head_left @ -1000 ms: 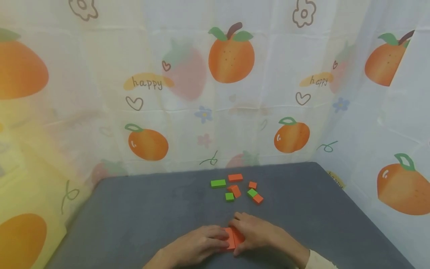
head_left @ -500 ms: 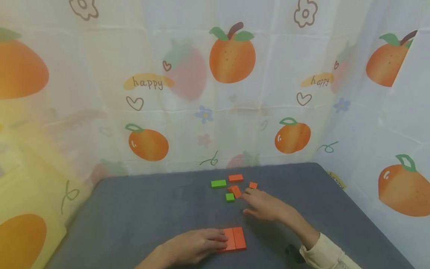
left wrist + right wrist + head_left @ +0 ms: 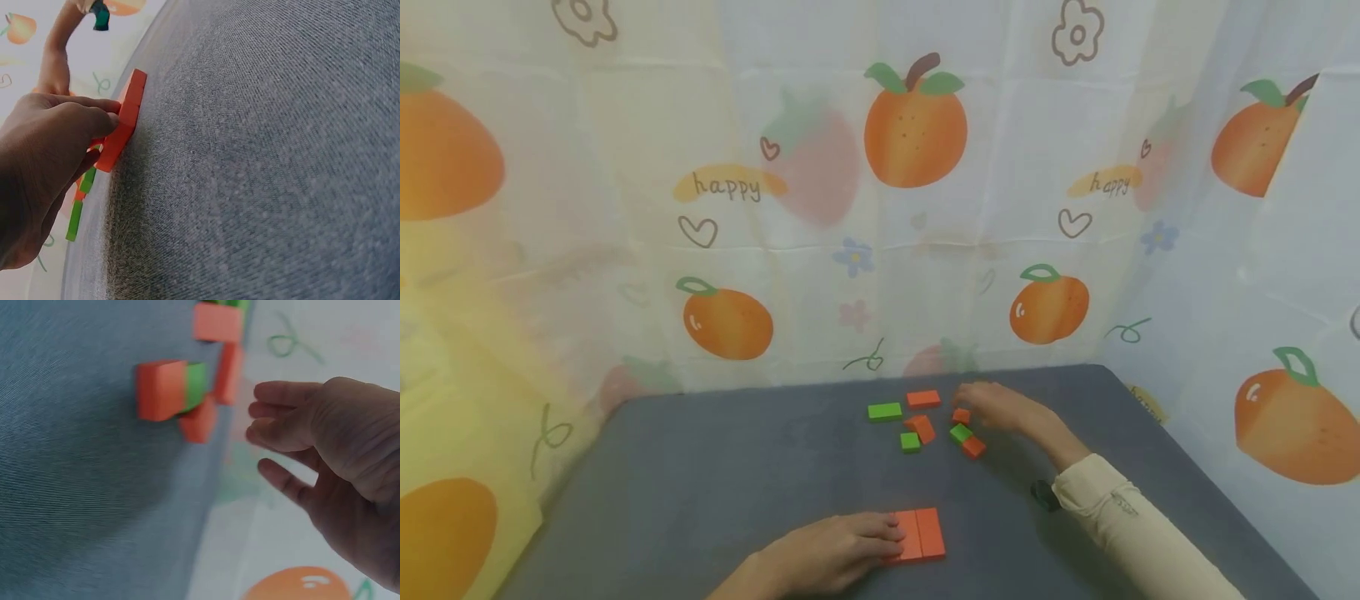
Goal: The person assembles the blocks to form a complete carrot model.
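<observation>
Flat orange blocks (image 3: 929, 533) lie side by side at the near middle of the table. My left hand (image 3: 835, 548) holds their left end, its fingertips over the top; in the left wrist view the thumb lies along the side of the orange row (image 3: 128, 115). My right hand (image 3: 1000, 407) hovers beyond a small orange block (image 3: 961, 416) at the back, fingers loosely bent and holding nothing, as the right wrist view shows. Just nearer than that block, a green block (image 3: 960, 433) and an orange block (image 3: 973, 447) sit end to end.
Left of the right hand lie a long green block (image 3: 884, 412), a long orange block (image 3: 922, 399), tilted orange pieces (image 3: 924, 428) and a small green block (image 3: 910, 442). A fruit-print curtain (image 3: 820, 275) surrounds the dark grey table (image 3: 737, 458) at the back and sides.
My right hand has left the orange row and moved away to the far blocks, now just past the small orange one. The left hand has stayed on the row.
</observation>
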The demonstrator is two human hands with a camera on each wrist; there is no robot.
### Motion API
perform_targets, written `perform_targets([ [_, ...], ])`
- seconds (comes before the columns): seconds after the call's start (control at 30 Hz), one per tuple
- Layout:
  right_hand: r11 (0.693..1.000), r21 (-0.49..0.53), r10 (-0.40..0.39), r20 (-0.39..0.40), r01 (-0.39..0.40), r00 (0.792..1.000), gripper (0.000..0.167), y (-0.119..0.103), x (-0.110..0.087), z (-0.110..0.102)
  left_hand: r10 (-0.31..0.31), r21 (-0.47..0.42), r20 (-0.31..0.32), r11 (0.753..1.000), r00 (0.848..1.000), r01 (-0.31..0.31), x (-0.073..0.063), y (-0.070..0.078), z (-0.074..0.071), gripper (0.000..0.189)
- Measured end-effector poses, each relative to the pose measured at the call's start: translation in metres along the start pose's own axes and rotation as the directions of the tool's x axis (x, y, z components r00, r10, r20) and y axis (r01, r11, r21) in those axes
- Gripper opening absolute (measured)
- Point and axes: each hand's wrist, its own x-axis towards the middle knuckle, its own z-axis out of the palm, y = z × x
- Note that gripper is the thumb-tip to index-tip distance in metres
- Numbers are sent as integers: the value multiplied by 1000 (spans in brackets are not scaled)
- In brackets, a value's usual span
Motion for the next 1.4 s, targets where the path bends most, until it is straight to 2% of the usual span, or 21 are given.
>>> perform_targets([
  [0.07,1000,4,-20,10,19,1000,49,6,3,8,3,-2,-9,1000,1000,-3,-1,-1,0,38],
  [0.13,999,6,-34,17,34,999,48,12,5,17,6,-6,-15,1000,1000,-6,-1,-2,1,37],
  [0.23,1000,-2,-5,17,5,1000,40,18,5,27,3,-17,-9,1000,1000,-3,-1,-2,2,37],
  [0.3,999,-25,40,9,-40,999,29,21,5,31,-3,-24,-1,1000,1000,3,-1,-1,1,38],
  [0.43,993,-35,117,-9,-117,993,16,24,4,33,-16,-28,7,999,1000,17,-2,-1,-1,37],
  [0.6,993,-9,114,-15,-114,993,4,27,2,33,-23,-24,8,999,1000,24,-3,-2,0,37],
  [0.83,984,-87,151,-90,-158,984,8,26,-8,33,-25,-21,0,999,1000,25,-1,-3,1,36],
  [0.97,984,-93,138,-159,-154,978,12,9,-20,23,-31,-31,2,999,1000,31,-1,-3,0,36],
  [1.13,991,-116,32,-235,-60,971,18,-28,-34,10,-23,-25,-15,999,1000,23,-2,-3,0,36],
  [1.27,998,-48,-42,-207,32,978,17,-56,-43,6,-16,-13,-23,1000,1000,16,-2,-5,2,36],
  [1.4,991,55,-112,-154,122,982,14,-82,-52,8,-9,-14,-33,1000,999,8,-2,-6,3,36],
])
